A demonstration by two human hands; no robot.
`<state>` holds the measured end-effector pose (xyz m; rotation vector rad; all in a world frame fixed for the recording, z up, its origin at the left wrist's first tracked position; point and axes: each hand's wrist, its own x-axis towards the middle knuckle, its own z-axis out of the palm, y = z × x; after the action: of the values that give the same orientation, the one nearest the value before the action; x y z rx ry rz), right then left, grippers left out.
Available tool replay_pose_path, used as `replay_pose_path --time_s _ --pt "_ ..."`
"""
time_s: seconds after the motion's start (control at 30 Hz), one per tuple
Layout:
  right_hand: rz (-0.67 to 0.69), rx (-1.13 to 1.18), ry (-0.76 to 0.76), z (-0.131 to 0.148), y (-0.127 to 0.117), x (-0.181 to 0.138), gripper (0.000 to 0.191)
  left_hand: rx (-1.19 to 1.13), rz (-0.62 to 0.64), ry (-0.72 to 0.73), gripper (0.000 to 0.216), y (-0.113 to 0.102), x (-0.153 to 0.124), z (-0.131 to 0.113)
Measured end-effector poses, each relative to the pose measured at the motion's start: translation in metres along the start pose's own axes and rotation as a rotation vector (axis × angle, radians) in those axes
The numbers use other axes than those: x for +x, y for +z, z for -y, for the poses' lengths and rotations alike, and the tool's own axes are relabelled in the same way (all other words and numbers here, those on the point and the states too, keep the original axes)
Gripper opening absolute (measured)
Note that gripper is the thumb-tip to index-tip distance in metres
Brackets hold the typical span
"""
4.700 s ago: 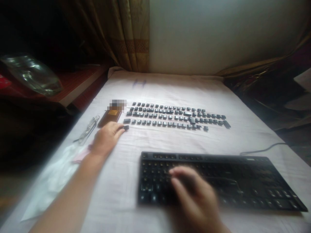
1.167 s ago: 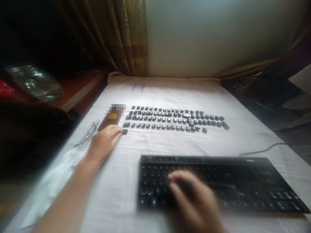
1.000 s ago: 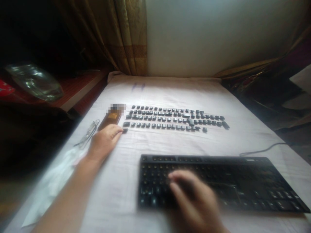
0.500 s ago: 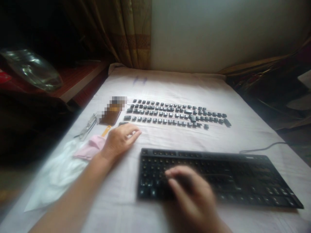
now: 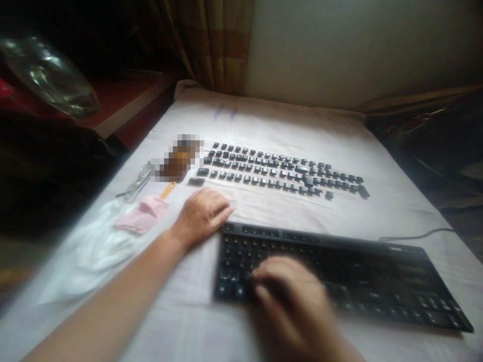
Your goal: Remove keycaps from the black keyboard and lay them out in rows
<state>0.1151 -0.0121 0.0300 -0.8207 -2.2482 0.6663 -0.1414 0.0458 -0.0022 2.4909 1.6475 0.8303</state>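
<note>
A black keyboard (image 5: 385,281) lies on the pale sheet, many of its key positions bare of caps. Over its left half is my right hand (image 5: 298,291), thumb and fingers pinched together. A dark shape shows inside that grip, too blurred to name. My left hand (image 5: 206,213) rests on the sheet by the keyboard's upper left corner, its fingers curled and pressed together, with nothing showing between them. Beyond both hands, loose black keycaps (image 5: 264,182) are laid out in several rows. A long keycap (image 5: 196,181) sits at the near left end, just above my left hand.
To the left lie a phone-like thing (image 5: 177,166), partly pixelated, a pair of glasses (image 5: 138,181), a yellow strip (image 5: 168,189), a pink cloth (image 5: 142,215) and white cloth (image 5: 94,251). A cable (image 5: 418,235) runs off right. A glass vessel (image 5: 51,78) stands at upper left.
My left hand has moved right and away from the keycap rows toward the keyboard's corner, uncovering the long keycap. My right hand has shifted slightly toward the keyboard's lower left. The view has tilted.
</note>
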Motion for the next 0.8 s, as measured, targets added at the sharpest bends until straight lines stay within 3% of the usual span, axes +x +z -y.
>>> replay_pose_path --time_s 0.3,0.8 --pt "0.030 -0.047 -0.031 -0.002 0.002 -0.005 0.018 -0.114 0.085 0.009 0.024 -0.001 0.001 -0.004" --pt "-0.048 -0.231 -0.029 0.005 0.025 -0.007 0.011 -0.141 0.131 0.008 0.027 0.000 0.002 -0.009"
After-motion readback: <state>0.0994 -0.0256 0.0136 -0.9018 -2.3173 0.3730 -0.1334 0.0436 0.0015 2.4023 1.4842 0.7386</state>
